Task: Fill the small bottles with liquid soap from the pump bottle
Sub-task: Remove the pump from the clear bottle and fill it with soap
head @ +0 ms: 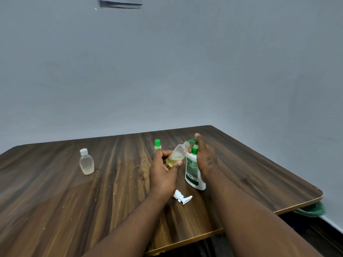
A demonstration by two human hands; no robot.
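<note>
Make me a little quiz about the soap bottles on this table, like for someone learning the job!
1. True or false: the small bottle in the left hand has its cap on.
2. Which hand rests on top of the pump bottle?
A. left hand
B. right hand
C. neither
3. Fill in: the loose white spray top lies on the ____, in front of the pump bottle.

Key
1. False: its neck is open and tilted toward the green spout, with yellowish soap at the bottom.
2. B
3. table
</note>
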